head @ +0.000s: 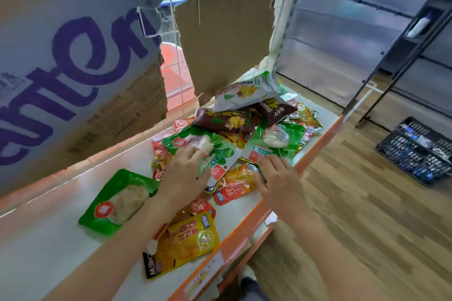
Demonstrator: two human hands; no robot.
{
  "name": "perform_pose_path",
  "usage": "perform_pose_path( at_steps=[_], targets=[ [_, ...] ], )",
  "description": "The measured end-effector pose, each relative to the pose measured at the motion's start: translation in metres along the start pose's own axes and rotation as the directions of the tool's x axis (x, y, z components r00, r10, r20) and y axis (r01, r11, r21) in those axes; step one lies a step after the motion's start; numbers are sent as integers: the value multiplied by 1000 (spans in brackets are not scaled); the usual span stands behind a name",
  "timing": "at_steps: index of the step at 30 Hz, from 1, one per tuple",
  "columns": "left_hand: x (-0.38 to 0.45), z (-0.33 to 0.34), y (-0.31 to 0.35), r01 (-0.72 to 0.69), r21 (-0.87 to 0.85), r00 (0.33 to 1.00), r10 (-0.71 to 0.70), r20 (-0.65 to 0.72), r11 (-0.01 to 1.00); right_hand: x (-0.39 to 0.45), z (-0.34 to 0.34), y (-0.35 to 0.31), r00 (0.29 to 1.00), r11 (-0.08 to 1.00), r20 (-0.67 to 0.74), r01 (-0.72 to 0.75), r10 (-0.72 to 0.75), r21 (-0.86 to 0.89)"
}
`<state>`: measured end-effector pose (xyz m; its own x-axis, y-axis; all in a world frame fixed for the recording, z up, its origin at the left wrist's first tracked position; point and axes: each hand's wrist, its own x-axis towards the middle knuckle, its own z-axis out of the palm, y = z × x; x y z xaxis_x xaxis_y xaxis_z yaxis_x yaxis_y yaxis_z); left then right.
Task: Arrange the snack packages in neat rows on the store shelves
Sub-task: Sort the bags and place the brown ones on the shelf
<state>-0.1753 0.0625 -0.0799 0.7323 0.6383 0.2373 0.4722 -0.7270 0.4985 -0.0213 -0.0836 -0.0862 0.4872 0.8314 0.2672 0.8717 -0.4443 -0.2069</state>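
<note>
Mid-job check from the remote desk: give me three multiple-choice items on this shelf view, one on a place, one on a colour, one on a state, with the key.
1. Where does the lone green package lie?
A. on the shelf, apart from the pile, beside the left forearm
B. in the crate on the floor
C. on top of the brown packages

2. What colour is the shelf's front edge?
A. blue
B. orange
C. black

3. How do the snack packages lie now?
A. in neat upright rows
B. all inside the cardboard box
C. in a loose, overlapping heap

Key:
1 A: it lies flat by itself on the white shelf surface.
2 B: the strip along the shelf front is orange.
3 C: packages cross and cover one another, with the left hand and right hand resting on them.
</note>
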Motion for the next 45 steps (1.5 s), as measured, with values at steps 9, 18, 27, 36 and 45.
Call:
perform_pose_path(
  at_steps=[9, 18, 27, 36, 45],
  targets=[
    [84, 30, 32, 409, -156, 909, -417, -16, 899, 95, -4, 77, 995, 992, -9, 98, -97, 80],
    [137, 51, 40, 728, 80, 685, -726, -64, 681, 185, 5, 120, 967, 984, 229, -141, 114, 106],
    [141, 77, 53, 681, 123, 732, -669, -129, 722, 215, 10, 115, 831, 896, 548, -310, 93, 318],
    [117, 85, 88, 541, -277, 721, -607, -333, 794, 163, -11, 96, 795, 744, 587, -300, -151, 597],
    [89, 76, 83, 516, -483, 585, -703, -405, 707, 128, -27, 107, 785, 680, 595, -341, -174, 649]
  ],
)
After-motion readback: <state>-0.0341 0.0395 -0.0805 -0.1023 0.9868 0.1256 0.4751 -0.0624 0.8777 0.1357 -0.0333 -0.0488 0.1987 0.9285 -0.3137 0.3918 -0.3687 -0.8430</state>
